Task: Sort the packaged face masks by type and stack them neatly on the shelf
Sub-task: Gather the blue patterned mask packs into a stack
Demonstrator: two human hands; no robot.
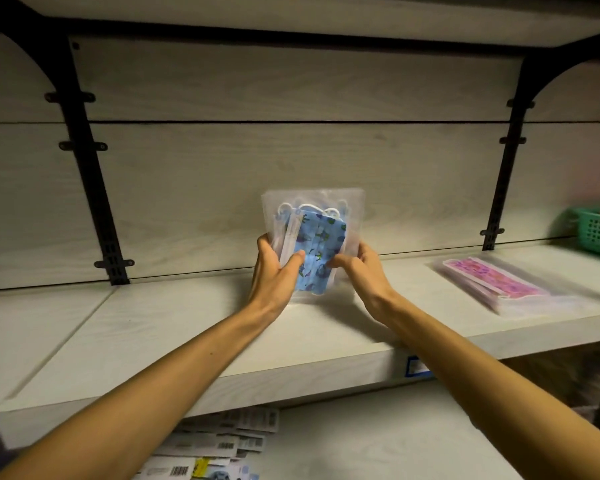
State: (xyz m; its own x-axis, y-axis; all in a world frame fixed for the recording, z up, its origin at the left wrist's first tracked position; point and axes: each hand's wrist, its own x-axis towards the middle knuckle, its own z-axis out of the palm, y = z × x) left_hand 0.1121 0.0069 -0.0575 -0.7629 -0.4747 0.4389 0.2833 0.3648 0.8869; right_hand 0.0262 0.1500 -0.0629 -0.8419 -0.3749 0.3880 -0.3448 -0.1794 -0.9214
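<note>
Both hands, left hand (274, 268) and right hand (359, 271), fingers curled round blue mask packs (312, 244) upright mid-shelf (187, 341); placing step, next lay flat left of pink stack (492, 284).

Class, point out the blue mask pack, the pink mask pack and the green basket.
blue mask pack (314, 251), head view, printed mask front
pink mask pack (492, 280), head view, top face
green basket (598, 233), head view, front wall

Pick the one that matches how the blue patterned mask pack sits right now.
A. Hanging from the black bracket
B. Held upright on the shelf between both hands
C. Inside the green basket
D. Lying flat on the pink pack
B: the blue mask pack stands on end on the shelf, with the left hand and right hand gripping its sides.
</note>
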